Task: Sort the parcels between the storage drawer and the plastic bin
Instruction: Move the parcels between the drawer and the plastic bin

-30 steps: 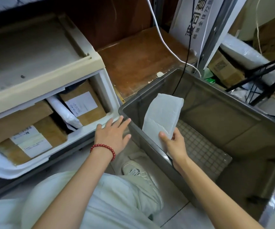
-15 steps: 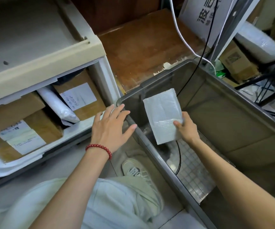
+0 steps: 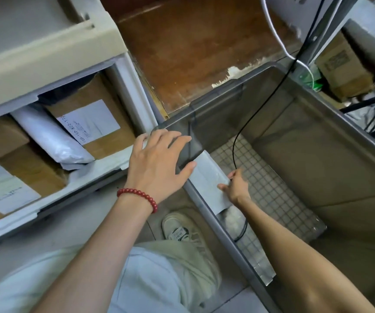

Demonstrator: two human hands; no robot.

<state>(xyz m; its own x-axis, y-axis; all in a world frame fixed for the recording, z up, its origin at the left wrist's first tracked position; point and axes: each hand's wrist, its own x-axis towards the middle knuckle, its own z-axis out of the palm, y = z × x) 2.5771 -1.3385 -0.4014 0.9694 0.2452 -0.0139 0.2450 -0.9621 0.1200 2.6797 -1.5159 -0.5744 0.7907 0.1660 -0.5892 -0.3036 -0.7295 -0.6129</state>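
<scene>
The right hand point(image 3: 236, 188) is down inside the grey plastic bin point(image 3: 330, 141), its grip pinched on the edge of a flat white padded parcel point(image 3: 209, 181). The parcel stands against the bin's near wall, its lower end by the gridded floor of the bin; whether it already rests on that floor is hard to tell, since the hand and wall cover the spot. A thin black cable point(image 3: 245, 129) hangs down into the bin and passes just by the right hand's fingers.

The left hand point(image 3: 157, 161) is spread open with nothing in its grip, palm down over the near corner of the bin, fingertips at the rim and the thumb reaching toward the parcel. A red bead bracelet point(image 3: 136, 197) circles that wrist.

To the left, the storage drawer point(image 3: 105, 168) is pulled open beneath a cream cabinet top point(image 3: 46, 59). Inside it lie several brown cardboard boxes with white labels, one at the back right point(image 3: 91, 123) and one at the front left point(image 3: 12, 188), with a white plastic mailer bag point(image 3: 48, 136) lying between them.

A pale sneaker point(image 3: 179, 231) and light trousers point(image 3: 136, 279) show on the floor between drawer and bin. A brown wooden board point(image 3: 193, 48) lies behind the bin.
</scene>
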